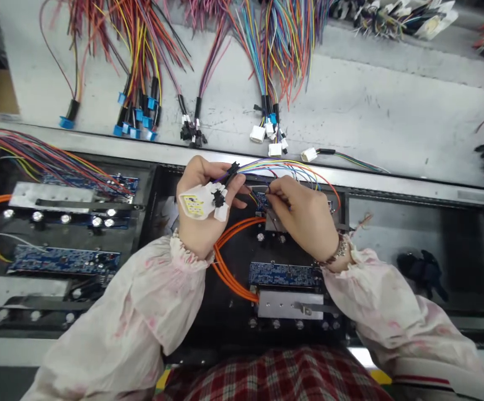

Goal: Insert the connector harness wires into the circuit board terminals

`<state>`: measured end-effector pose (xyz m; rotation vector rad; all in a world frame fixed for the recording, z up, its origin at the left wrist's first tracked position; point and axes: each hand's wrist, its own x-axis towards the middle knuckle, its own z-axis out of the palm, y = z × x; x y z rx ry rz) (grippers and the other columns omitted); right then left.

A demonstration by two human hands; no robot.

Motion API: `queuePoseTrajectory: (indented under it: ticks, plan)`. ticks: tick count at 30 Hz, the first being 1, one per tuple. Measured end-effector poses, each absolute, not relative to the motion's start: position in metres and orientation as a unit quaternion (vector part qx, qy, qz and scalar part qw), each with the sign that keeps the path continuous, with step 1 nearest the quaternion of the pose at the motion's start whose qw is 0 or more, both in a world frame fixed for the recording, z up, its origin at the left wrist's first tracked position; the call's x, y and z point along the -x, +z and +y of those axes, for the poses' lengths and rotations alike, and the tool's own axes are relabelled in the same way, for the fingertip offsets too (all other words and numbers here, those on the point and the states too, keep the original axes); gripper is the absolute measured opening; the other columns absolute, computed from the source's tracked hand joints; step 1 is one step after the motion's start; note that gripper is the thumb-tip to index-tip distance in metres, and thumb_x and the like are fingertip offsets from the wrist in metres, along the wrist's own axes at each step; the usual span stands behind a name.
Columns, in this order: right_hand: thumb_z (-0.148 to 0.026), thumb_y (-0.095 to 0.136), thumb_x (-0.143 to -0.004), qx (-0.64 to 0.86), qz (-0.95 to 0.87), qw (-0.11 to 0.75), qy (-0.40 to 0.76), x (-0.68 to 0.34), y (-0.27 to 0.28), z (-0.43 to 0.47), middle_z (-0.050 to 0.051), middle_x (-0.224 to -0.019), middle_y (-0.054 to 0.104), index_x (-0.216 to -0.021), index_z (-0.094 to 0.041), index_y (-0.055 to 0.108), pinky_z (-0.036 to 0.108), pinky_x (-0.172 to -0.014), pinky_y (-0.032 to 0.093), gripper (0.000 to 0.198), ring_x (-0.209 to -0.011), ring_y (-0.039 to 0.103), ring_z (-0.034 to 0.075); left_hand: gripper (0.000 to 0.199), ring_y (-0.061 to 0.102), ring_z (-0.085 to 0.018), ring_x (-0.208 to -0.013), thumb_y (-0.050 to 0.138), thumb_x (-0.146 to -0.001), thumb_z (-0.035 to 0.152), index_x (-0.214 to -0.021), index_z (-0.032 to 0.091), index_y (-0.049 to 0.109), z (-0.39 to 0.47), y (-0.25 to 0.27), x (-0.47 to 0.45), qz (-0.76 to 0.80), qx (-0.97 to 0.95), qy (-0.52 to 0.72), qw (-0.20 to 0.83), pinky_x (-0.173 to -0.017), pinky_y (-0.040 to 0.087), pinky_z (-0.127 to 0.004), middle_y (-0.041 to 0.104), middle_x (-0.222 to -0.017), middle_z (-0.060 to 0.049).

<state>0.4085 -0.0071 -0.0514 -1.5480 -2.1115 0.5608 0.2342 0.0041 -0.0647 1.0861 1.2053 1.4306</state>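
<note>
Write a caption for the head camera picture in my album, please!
Two hands handle a colorful wire bundle with white connectors above blue circuit boards.

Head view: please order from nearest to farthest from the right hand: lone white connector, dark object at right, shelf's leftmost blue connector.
1. Lone white connector, just beyond the right hand.
2. Dark object, lying right of the hand.
3. Leftmost blue connector, far left on the shelf.

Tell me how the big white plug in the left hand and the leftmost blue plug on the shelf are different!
The white plug shows yellow on its face; the blue plug looks plain blue. The white plug is in the left hand; the blue plug is on the shelf. Both seem attached to wires.
</note>
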Motion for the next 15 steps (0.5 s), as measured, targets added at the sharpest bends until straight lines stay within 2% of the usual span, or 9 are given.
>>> queuePoseTrajectory:
  ticks: [15]
  plan:
    - [-0.019, 0.052, -0.091, 0.567, -0.764, 0.22, 0.215, -0.405, -0.0537, -0.0058, 0.0, -0.075, 0.067, -0.089, -0.02, 0.06, 0.024, -0.063, 0.04, 0.008, -0.069, 0.064, 0.013, 0.037, 0.072, -0.018, -0.065, 0.081, -0.075, 0.026, -0.082, 0.018, 0.047, 0.0015, -0.0595, -0.2333, 0.502, -0.436, 0.573, 0.48, -0.046, 0.061, -0.024, 0.063, -0.102, -0.005]
